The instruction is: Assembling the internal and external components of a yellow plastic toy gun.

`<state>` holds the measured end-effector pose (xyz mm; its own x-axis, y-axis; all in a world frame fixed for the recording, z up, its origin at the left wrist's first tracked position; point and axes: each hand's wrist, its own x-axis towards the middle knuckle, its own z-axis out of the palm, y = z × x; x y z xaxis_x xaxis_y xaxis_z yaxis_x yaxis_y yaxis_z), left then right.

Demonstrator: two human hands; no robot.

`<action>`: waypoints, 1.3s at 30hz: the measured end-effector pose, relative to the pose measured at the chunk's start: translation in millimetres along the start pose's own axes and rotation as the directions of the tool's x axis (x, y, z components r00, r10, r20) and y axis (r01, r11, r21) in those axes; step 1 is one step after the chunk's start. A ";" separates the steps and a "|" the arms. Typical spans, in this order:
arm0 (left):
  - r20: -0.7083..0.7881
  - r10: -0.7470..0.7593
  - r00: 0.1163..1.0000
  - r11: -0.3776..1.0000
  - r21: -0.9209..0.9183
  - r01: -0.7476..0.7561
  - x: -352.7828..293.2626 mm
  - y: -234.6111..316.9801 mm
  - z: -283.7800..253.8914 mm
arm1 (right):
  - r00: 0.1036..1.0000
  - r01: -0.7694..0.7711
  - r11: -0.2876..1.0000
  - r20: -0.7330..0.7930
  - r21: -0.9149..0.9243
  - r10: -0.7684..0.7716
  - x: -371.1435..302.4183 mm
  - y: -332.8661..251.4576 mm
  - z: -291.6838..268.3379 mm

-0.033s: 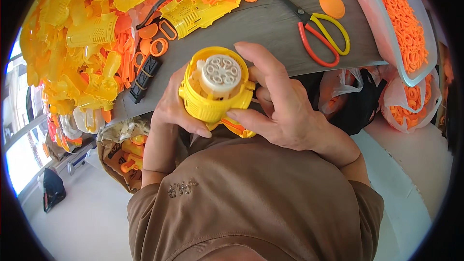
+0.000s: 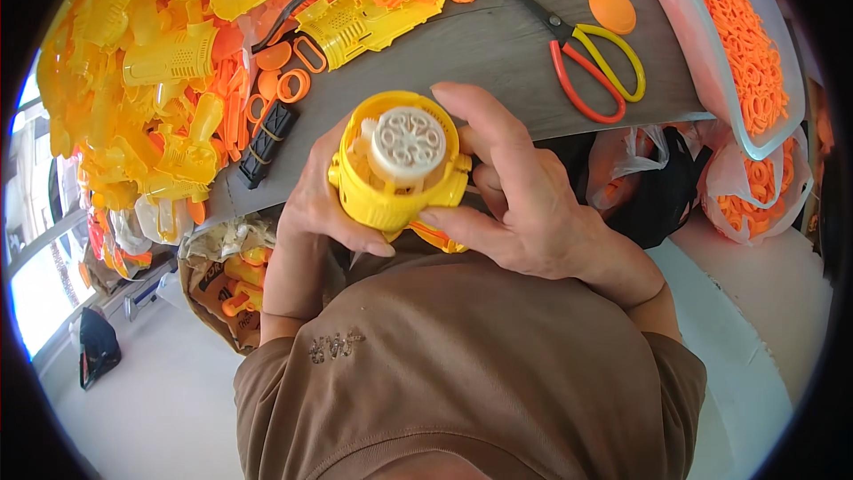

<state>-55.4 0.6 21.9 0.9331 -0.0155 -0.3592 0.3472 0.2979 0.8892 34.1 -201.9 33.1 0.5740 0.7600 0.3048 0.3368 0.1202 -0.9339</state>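
Note:
Between my two hands, in front of my chest, is a yellow plastic toy bubble gun [image 2: 382, 200], its round mouth turned up toward me. Inside the rim sits a white disc [image 2: 409, 140] with several rounded openings, with pale gear-like parts beside it. My left hand [image 2: 313, 191] wraps the left side, thumb along the lower front. My right hand [image 2: 524, 187] grips the right side, thumb at the lower edge and index finger raised by the rim. Some orange shows under the body; the rest of its underside is hidden.
Yellow shells [image 2: 169, 53] and orange parts heap up at the left. Red-and-yellow-handled scissors [image 2: 591, 71] lie near an orange disc [image 2: 612, 10]. A black banded block [image 2: 267, 147] is at the table edge. A clear tub [image 2: 755, 138] holds orange rings; a paper bag [image 2: 209, 289] stands below left.
The bubble gun has tilted slightly and shifted a little in my hands, both still holding it. The things on the table have not moved.

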 end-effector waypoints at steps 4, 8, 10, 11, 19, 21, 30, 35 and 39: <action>0.005 0.053 0.999 0.971 0.233 -0.053 -14.6 -3.1 -4.8 | 0.995 0.093 0.995 0.043 0.026 -0.094 -0.1 -3.6 1.5; -0.046 0.091 0.995 0.957 0.281 -0.074 -25.8 -6.0 -5.0 | 0.977 0.204 0.977 -0.044 -0.058 -0.206 0.0 6.7 11.5; -0.069 0.135 0.988 0.934 0.343 -0.103 -28.6 -5.3 -2.8 | 0.992 0.097 0.994 0.080 0.050 -0.101 0.4 2.8 4.2; -0.072 0.136 0.988 0.934 0.343 -0.103 -29.8 -5.7 -2.0 | 0.991 0.099 0.994 0.082 0.051 -0.103 1.5 -0.4 1.1; -0.157 0.197 0.968 0.937 0.322 -0.139 -40.0 -10.6 -0.1 | 0.975 0.133 0.965 0.206 -0.225 -0.087 8.5 3.9 -4.9; -0.112 0.203 0.973 0.913 0.380 -0.146 -38.6 -11.2 -4.8 | 0.967 0.157 0.961 0.235 -0.227 -0.102 10.6 5.8 -6.0; 0.042 0.342 0.939 0.845 0.424 -0.327 -36.9 -16.6 -3.6 | 0.932 0.343 0.926 0.178 -0.159 -0.315 12.2 16.2 0.3; 0.132 0.335 0.933 0.876 0.321 -0.360 -32.6 -15.5 -8.2 | 0.927 0.366 0.920 0.149 -0.139 -0.345 11.6 14.4 -0.8; 0.171 0.400 0.900 0.810 0.393 -0.435 -30.9 -13.6 -5.2 | 0.925 0.373 0.916 0.136 -0.145 -0.355 10.3 13.9 0.9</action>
<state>-89.5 2.0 19.4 0.9951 -0.0575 0.0807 -0.0875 -0.1269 0.9880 44.1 -191.8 23.1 0.3098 0.7469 0.5884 0.6308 0.3016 -0.7149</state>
